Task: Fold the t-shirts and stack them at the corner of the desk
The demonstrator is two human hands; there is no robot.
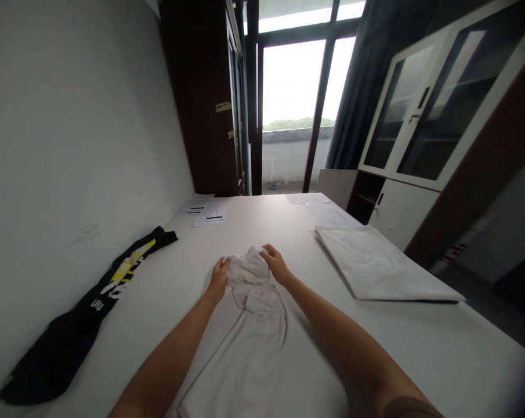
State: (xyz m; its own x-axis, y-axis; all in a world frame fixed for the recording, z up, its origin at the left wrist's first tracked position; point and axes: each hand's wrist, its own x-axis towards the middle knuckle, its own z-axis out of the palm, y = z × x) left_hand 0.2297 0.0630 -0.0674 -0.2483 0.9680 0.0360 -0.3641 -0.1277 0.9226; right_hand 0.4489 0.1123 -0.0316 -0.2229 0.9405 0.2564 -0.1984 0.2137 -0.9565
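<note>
A thin white garment (253, 342) stretches from the near edge of the view up to both hands, its far end bunched and creased. Its exact kind is hard to make out, though darker seams run along it. My left hand (219, 277) is closed on the left side of the bunched end. On the right side of the same end, my right hand (275, 262) pinches the cloth between thumb and fingers. The fabric is gathered between the hands, with wrinkles and folds just below them.
Along the wall on the left lies a black garment (75, 337) with yellow and white print. Folded white cloth (379, 264) rests at the table's right edge. Paper sheets (210, 212) lie at the far left of the white table (262, 212). Cabinets (412, 116) stand beyond on the right.
</note>
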